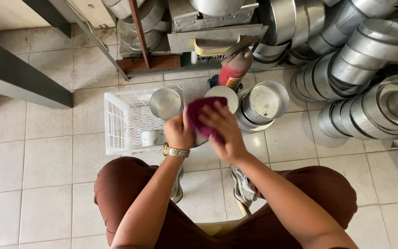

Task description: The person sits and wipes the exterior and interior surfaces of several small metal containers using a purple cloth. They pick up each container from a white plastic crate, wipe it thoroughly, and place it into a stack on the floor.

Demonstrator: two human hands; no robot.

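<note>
A metal tin is gripped and rubbed with a maroon cloth above a tiled floor.

The left hand (pixel 178 131), with a gold watch (pixel 176 151) at the wrist, is clenched on the tin (pixel 201 139), which is mostly hidden behind both hands at the frame's centre. The right hand (pixel 224 130) is pressed over the cloth (pixel 197 114), fingers curled on it against the tin. At 9 o'clock from the hands a white crate (pixel 120 121) is set on the floor (pixel 42 152), with a round pan (pixel 165 103) seen over its far end and a small cup (pixel 150 138) inside. At 2 o'clock a stack of pans (pixel 261 105) is stood, and a red extinguisher (pixel 234 68) is seen at 12 o'clock. Rows of nested tins (pixel 369 92) are laid at 3 o'clock. Brown-trousered knees and grey shoes (pixel 242 184) are seen at 6 o'clock.
</note>
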